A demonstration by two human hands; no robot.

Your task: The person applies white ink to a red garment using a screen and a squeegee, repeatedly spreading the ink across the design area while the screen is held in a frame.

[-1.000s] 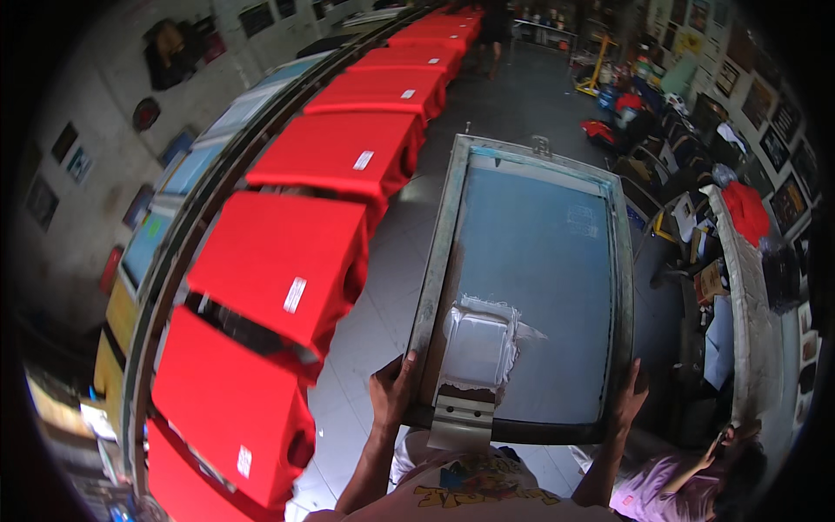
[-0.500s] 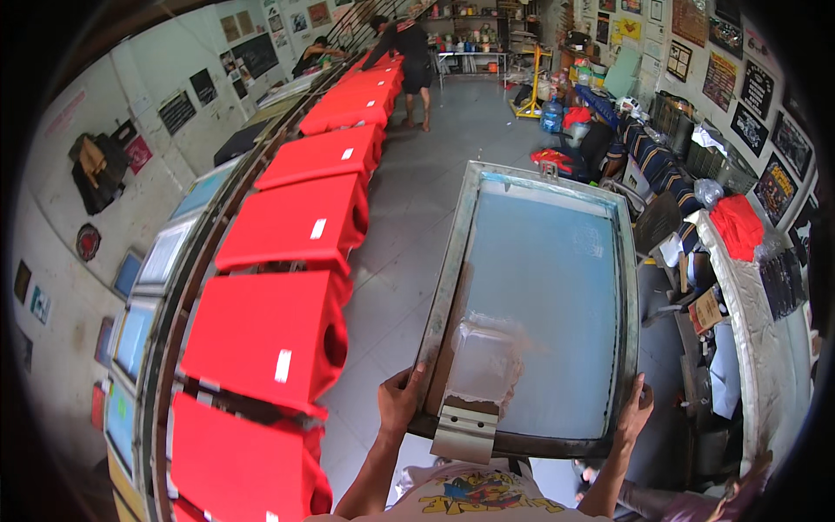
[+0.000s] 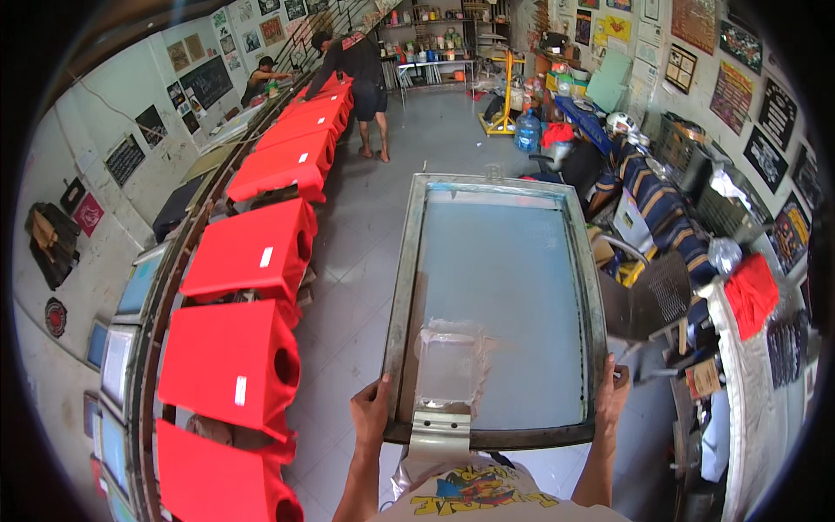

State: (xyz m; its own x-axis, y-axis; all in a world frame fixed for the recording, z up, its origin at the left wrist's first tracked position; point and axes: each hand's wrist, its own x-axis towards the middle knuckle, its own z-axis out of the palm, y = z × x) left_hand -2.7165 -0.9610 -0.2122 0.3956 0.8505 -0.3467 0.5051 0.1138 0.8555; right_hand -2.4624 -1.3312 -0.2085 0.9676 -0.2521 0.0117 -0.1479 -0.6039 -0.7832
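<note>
Between my hands I hold a screen-printing frame (image 3: 593, 287) by its two long sides, at waist height and slightly tilted. Its blue-grey mesh (image 3: 509, 287) has a pale rectangular patch (image 3: 448, 370) with rough edges at the near left. A metal bracket (image 3: 441, 432) with two holes is fixed to the near edge. My left hand (image 3: 371, 409) grips the near left side, thumb on top. My right hand (image 3: 612, 391) grips the near right side, its fingers partly hidden by the frame. To my left, red shirts (image 3: 228, 352) with white labels lie stretched over a row of boards.
A long rail (image 3: 165, 339) carries the shirts, with other blue screens (image 3: 139, 283) leaning beyond it. A person in dark clothes (image 3: 355, 74) bends over the far shirts; another person (image 3: 261, 83) is behind the row. A dark chair (image 3: 648, 291) and a striped cloth (image 3: 665, 204) stand at right.
My view has shifted, and the frame sits further left and straighter in it, still in both hands. The row of shirts and the far person also appear further left.
</note>
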